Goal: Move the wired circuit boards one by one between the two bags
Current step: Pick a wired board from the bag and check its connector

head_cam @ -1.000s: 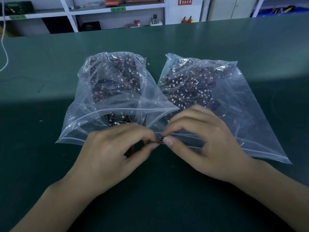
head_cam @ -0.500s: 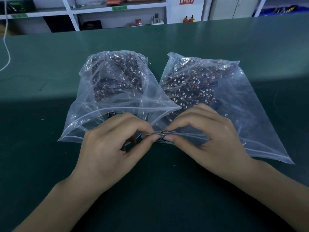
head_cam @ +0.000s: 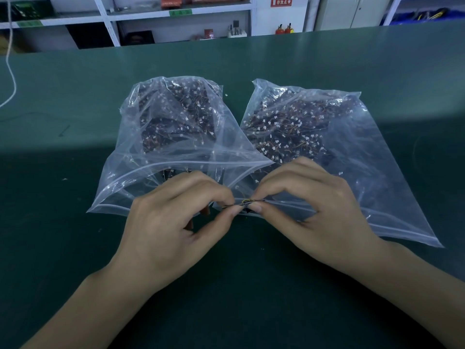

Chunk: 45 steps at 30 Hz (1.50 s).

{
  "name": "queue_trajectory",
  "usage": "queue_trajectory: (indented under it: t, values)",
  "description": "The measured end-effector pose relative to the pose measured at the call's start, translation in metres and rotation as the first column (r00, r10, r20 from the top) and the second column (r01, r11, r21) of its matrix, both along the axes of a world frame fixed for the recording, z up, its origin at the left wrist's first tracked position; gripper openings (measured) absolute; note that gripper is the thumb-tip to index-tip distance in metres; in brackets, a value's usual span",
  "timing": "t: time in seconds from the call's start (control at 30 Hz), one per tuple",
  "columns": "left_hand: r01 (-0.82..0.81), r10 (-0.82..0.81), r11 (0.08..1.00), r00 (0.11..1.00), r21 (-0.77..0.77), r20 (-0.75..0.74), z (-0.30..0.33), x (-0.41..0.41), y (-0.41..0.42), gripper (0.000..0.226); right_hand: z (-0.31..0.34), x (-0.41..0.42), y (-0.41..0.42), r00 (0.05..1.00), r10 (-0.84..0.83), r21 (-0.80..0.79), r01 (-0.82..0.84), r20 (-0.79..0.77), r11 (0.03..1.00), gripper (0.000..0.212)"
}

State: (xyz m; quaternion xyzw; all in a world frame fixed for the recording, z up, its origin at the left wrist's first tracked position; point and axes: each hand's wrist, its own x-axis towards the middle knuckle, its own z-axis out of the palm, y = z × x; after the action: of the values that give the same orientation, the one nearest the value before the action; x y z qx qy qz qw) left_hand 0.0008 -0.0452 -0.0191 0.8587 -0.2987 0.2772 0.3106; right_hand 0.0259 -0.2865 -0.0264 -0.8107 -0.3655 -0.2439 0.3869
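Two clear zip bags lie side by side on the green table (head_cam: 75, 248), mouths toward me. The left bag (head_cam: 141, 177) and the right bag (head_cam: 364, 172) each hold a dark heap of several small wired circuit boards with white connectors. Between the two mouths, a single wired circuit board (head_cam: 245, 202) with thin yellow and dark wires is held edge-on. My left hand (head_cam: 171, 235) pinches its left end between thumb and forefinger. My right hand (head_cam: 314, 210) pinches its right end the same way, resting over the right bag's mouth.
White shelving (head_cam: 108, 21) with boxes and small items stands beyond the table's far edge. A white cord (head_cam: 11, 79) hangs at the far left. Two red extinguishers (head_cam: 284, 28) sit on the floor behind.
Both hands keep pinching the board at the same spot. The fingertips have shifted only slightly, and the view has tilted a little.
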Motion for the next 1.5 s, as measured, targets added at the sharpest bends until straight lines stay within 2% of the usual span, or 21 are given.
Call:
queue_trajectory:
  t: [0.4, 0.77, 1.03, 1.2, 1.37, 1.5]
  values:
    - [0.018, -0.018, 1.000, 0.999, 0.004, -0.042, -0.001, 0.000, 0.000, 0.012, -0.001, -0.003, 0.003, 0.997, -0.003, -0.007, 0.003, -0.074, 1.000, 0.012]
    - [0.023, -0.022, 1.000, 0.998, 0.018, -0.054, -0.004, 0.001, 0.000, 0.012, -0.001, -0.002, 0.001, 0.997, -0.005, -0.044, 0.002, -0.071, 0.999, 0.012]
    - [-0.094, 0.093, 0.995, 0.995, -0.042, -0.033, -0.007, 0.007, 0.005, 0.008, -0.002, 0.003, -0.003, 0.985, -0.170, -0.266, 0.157, -0.026, 0.951, 0.026]
    - [-0.010, 0.009, 1.000, 0.999, -0.008, -0.054, -0.008, 0.005, 0.001, 0.007, 0.001, 0.000, -0.004, 0.978, -0.206, -0.183, 0.195, -0.038, 0.963, 0.025]
    - [-0.110, 0.106, 0.991, 0.993, 0.079, 0.058, -0.010, 0.009, -0.007, 0.010, 0.002, -0.003, -0.002, 0.980, -0.194, -0.108, 0.188, -0.047, 0.976, 0.020]
    - [-0.185, 0.137, 0.950, 0.971, 0.251, 0.197, -0.011, 0.014, -0.013, 0.012, 0.001, -0.003, -0.002, 0.981, -0.185, -0.090, 0.181, -0.050, 0.979, 0.023]
